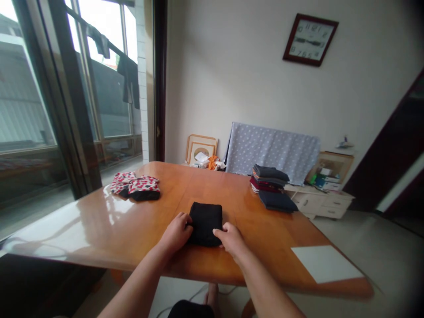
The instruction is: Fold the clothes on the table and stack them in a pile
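One plain blk cloth (206, 221) lies folded, approx sq

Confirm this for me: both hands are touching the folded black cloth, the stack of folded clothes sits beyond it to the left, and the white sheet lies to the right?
Not quite: the stack of folded clothes sits beyond it to the right, as the head view shows. The left hand and right hand do touch the folded black cloth, and the white sheet lies to the right.
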The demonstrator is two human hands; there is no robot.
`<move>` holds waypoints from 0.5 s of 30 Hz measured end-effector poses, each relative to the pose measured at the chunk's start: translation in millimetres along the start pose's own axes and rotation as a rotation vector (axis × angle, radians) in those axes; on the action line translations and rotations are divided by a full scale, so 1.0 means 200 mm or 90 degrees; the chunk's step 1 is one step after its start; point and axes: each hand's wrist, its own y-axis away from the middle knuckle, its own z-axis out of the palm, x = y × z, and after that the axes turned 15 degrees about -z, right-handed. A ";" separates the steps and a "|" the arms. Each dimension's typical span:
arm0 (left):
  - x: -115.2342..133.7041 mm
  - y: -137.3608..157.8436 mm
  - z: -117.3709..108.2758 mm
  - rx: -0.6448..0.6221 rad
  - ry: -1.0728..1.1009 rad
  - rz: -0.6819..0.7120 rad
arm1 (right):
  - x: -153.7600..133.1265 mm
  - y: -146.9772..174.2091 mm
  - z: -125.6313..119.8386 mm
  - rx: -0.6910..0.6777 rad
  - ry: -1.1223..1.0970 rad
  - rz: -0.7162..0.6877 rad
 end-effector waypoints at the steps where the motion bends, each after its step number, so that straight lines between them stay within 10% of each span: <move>1: 0.02 0.01 0.01 0.002 0.007 -0.013 | 0.00 0.00 0.00 0.014 -0.043 0.005; 15: 0.60 0.48 0.34 -0.310 0.136 0.153 | 0.27 -0.21 -0.79 0.200 -0.150 -0.101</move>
